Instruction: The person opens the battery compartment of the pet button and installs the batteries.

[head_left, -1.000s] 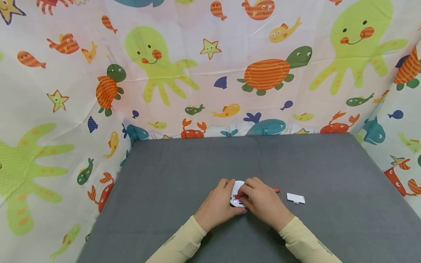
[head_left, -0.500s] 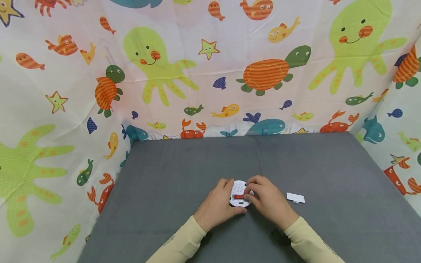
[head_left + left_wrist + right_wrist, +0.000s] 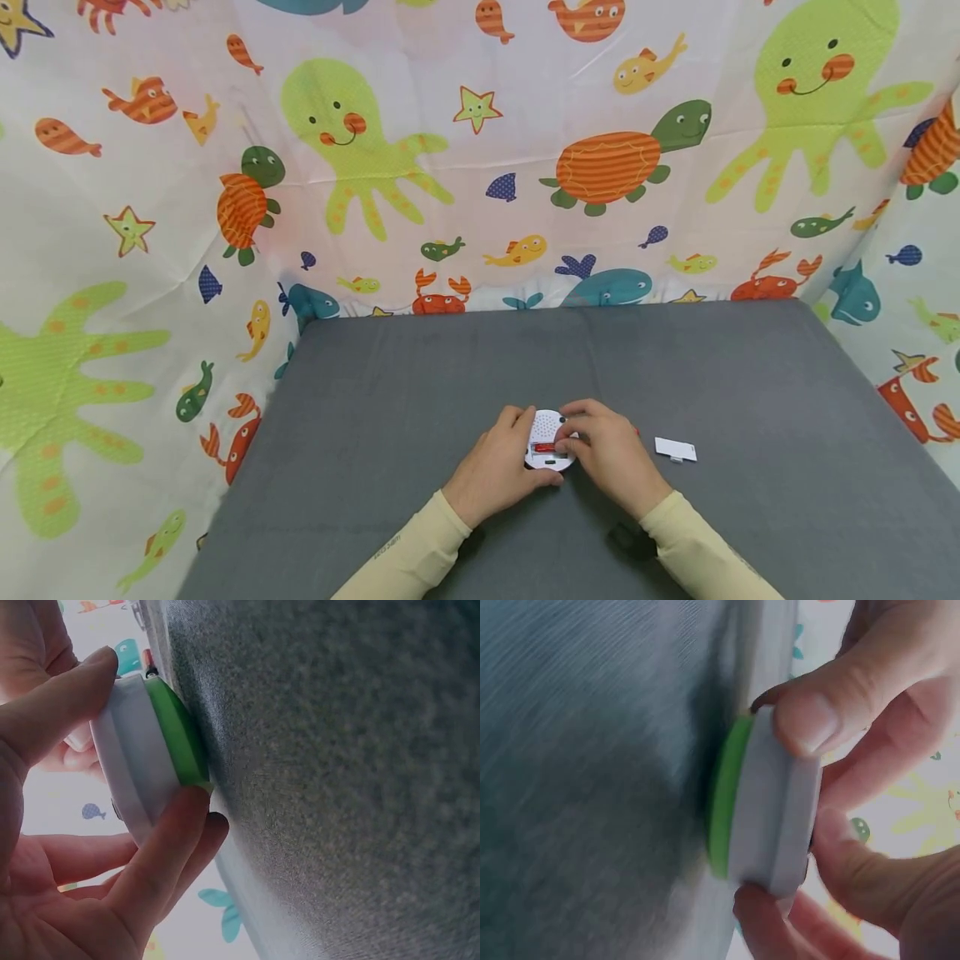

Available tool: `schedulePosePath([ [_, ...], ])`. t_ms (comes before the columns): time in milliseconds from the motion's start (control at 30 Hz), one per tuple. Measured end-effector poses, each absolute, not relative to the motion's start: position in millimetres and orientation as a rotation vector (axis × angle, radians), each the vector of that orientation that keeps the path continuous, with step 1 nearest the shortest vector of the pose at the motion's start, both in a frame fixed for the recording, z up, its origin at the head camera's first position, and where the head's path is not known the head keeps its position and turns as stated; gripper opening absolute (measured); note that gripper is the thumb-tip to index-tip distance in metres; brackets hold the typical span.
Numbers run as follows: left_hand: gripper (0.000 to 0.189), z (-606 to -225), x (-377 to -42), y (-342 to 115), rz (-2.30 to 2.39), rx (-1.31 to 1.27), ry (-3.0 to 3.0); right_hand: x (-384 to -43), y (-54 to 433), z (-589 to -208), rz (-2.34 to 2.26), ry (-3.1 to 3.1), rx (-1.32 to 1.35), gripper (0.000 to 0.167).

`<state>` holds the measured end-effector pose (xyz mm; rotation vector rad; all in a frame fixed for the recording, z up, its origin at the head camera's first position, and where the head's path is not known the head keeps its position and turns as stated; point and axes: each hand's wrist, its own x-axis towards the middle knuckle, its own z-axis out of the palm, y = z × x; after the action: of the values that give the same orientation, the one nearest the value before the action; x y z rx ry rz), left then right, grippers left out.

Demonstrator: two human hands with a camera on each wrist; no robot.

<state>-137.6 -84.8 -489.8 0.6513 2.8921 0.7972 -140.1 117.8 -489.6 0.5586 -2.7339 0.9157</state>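
A round white device with small speaker holes lies with its back up, its green underside close to the table. My left hand grips it by the rim, thumb at the near side and fingers at the far side. In its slot sits a red battery. The curled thumb and index finger of my right hand pinch at the battery's right end, which they hide. Another right-hand finger touches the device's side. A second red battery peeks out behind my right hand, mostly hidden.
A small white battery cover with a tab lies to the right of my right hand. The grey cloth-covered table is bordered by a curtain printed with sea animals at the back and sides.
The red battery, tilted in my right fingers a second ago, now lies in the slot. My right hand has shifted slightly right and uncovers more of the device; my left hand holds steady.
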Motion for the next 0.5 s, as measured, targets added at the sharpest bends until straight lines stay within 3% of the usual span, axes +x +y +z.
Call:
schedulePosePath([
  [300, 0.097, -489, -137, -86, 0.774, 0.699, 2.901, -143, 110, -484, 1.054, -2.848, 0.394, 0.019],
  [500, 0.101, -486, -137, -85, 0.771, 0.708, 2.892, -151, 111, -481, 1.165, -2.93, 0.266, 0.039],
])
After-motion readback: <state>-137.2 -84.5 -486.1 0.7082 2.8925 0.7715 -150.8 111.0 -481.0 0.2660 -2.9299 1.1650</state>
